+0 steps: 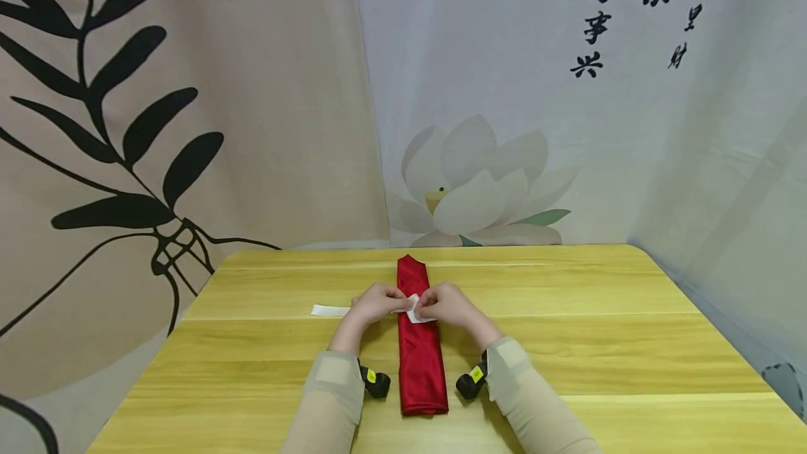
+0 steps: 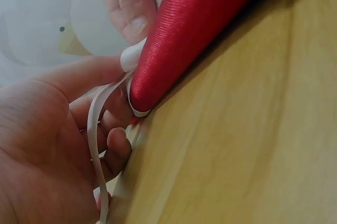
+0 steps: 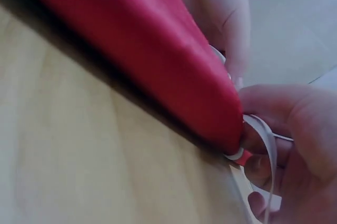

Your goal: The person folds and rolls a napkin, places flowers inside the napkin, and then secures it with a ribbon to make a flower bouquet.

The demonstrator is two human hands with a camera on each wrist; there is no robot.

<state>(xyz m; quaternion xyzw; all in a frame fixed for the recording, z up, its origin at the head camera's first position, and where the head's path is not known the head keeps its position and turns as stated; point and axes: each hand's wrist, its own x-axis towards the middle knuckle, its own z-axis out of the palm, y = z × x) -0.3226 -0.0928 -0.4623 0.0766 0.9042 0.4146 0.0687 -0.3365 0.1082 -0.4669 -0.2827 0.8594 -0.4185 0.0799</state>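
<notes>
A folded red satin-like cloth lies lengthwise on the table, with a white ribbon wrapped around its upper part. My left hand pinches the ribbon over the cloth's left side. From the other side, my right hand pinches it too, the fingertips of both hands close together. A loose ribbon strand hangs across the left palm in the left wrist view. Another strand loops past the right fingers in the right wrist view. The cloth and fingers partly hide where the ribbon crosses.
A ribbon tail stretches left over the wooden table. Black wrist cameras with yellow labels are strapped at both cuffs. Behind the table's far edge hangs a printed curtain with leaves, a lotus and writing.
</notes>
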